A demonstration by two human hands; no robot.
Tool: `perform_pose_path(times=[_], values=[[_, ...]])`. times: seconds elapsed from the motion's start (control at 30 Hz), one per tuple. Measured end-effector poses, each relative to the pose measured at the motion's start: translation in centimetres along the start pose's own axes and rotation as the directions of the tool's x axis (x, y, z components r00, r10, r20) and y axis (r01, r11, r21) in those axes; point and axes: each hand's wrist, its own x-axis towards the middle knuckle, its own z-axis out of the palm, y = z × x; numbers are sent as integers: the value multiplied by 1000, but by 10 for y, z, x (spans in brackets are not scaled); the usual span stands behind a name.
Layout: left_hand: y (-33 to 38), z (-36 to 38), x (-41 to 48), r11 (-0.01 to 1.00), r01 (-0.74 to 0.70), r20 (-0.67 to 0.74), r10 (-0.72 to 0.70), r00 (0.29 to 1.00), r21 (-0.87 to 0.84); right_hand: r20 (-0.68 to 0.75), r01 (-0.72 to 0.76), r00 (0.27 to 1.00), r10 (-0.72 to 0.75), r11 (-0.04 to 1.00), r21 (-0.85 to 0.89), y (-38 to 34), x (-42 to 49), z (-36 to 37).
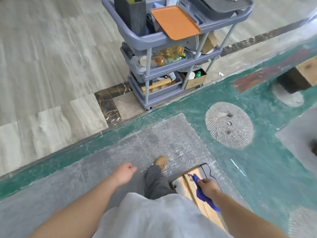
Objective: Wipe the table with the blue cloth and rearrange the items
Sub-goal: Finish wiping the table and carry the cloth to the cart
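Though crumpled, blue cloth (200, 191) in right hand (208, 185)

Blue cloth (203, 193): bright blue, crumpled and bunched, gripped in the person's right hand (208, 185); a loose tail hangs back along the forearm, another end pokes forward past the knuckles.
Cloth position: low on the right, held above a wooden board with a dark rim.
Orange tray (175, 22): flat, rectangular, rounded corners, empty; it rests tilted across the front rim of the grey cart's top shelf, one corner jutting outward.
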Motion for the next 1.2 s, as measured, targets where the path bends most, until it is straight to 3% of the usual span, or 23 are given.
perform_pose_path(times=[0.3,0.53,0.73,0.87,0.97,1.2], values=[[115,-69,116,967,-57,35,49,998,249,44,-71,997,70,997,24,-70,84,-84],[152,-131,169,956,110,-56,-99,994,273,46,139,989,-142,988,67,-209,108,-176],[165,-164,212,885,188,-69,-176,982,426,36,313,947,-319,943,116,-316,138,-231],[177,-178,262,902,217,-53,-212,976,375,33,364,929,-368,926,103,-362,170,-266],[217,-187,293,945,248,-106,-230,967,214,33,344,937,-347,936,78,-379,196,-299],[357,-208,348,996,50,-87,-44,995,69,-32,248,968,-249,968,-24,-378,256,-376]])
